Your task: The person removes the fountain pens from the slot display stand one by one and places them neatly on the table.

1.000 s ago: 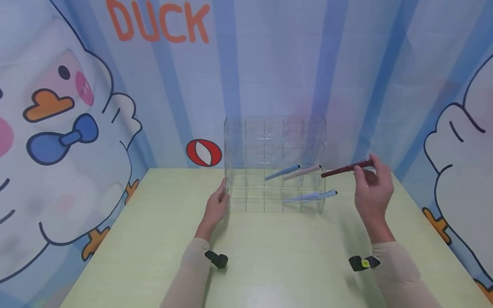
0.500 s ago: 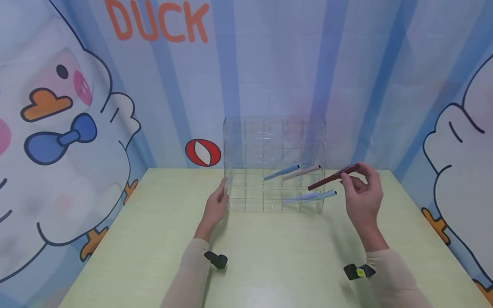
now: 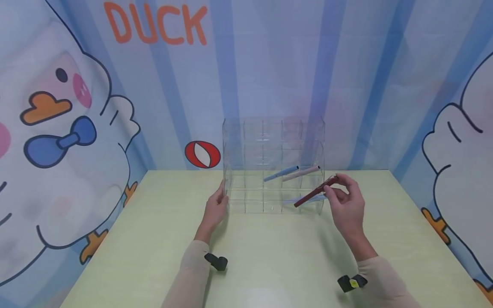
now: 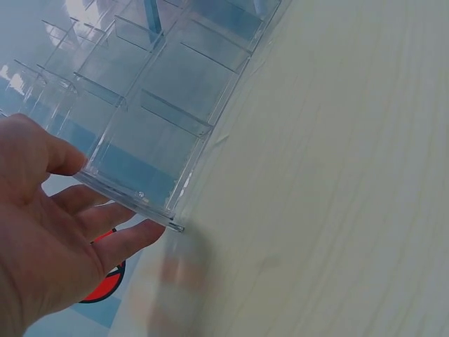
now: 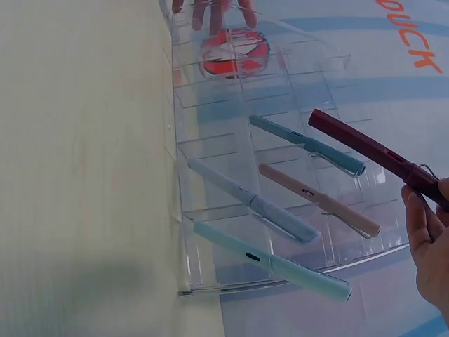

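A clear acrylic rack [image 3: 273, 212] with several compartments stands on the table, its left side held by my left hand [image 3: 214, 213]. In the left wrist view, the thumb lies at the side edge and the fingers [image 4: 130, 242] along the outer wall. My right hand [image 3: 348, 209] pinches a dark red fountain pen [image 3: 313, 193] near its clip end, in front of the rack's lower right part. Four-sided compartments hold a blue pen [image 5: 295, 137], a pink pen [image 5: 316, 196], a pale lavender pen [image 5: 256, 200] and a mint pen [image 5: 273, 263], all slanting outward. The red pen partly covers the lower pens in the head view.
The pale yellow table [image 3: 265, 261] extends around the rack. Behind it hangs a blue striped cloth [image 3: 269, 64] with duck drawings and a red printed oval [image 3: 202, 154]. Small black devices [image 3: 216, 262] sit on both wrists.
My right hand has moved left and down with the dark red pen, from beside the rack to before its lower right compartments. The left hand keeps its place on the rack.
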`<state>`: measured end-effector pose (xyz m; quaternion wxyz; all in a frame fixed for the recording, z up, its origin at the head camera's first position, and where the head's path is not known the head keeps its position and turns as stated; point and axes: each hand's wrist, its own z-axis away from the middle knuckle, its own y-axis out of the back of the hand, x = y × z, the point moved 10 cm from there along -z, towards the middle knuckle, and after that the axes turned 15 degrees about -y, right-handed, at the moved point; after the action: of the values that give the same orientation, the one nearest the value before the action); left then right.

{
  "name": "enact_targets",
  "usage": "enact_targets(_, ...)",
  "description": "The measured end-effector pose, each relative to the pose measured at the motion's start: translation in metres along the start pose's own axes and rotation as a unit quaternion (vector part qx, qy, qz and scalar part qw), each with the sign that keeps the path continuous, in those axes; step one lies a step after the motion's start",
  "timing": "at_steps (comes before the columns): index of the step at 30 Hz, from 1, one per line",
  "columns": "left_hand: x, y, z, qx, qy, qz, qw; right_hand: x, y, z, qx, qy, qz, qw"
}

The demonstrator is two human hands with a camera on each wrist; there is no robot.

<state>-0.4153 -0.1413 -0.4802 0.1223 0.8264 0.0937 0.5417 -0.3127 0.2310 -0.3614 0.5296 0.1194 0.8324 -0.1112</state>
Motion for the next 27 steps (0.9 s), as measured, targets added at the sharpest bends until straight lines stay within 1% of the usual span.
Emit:
enact_targets(9,0.002,0.0,0.002,0.002,0.004,0.002,1.0,0.013,-0.018,0.013,-0.038,-0.015,0.007,0.9991)
enact_targets(14,0.002,-0.001,0.001,0.001,0.001,0.003,1.0,0.018,-0.026,0.019,-0.05,-0.019,0.011,0.9985)
enact_targets(21,0.001,-0.001,0.001,0.005,0.007,0.002,1.0,0.026,-0.039,0.028,-0.075,-0.027,0.027,0.9964)
enact_targets(27,0.002,0.001,0.001,0.005,0.008,0.004,0.9999,0.034,-0.047,0.034,-0.092,-0.039,0.022,0.9948)
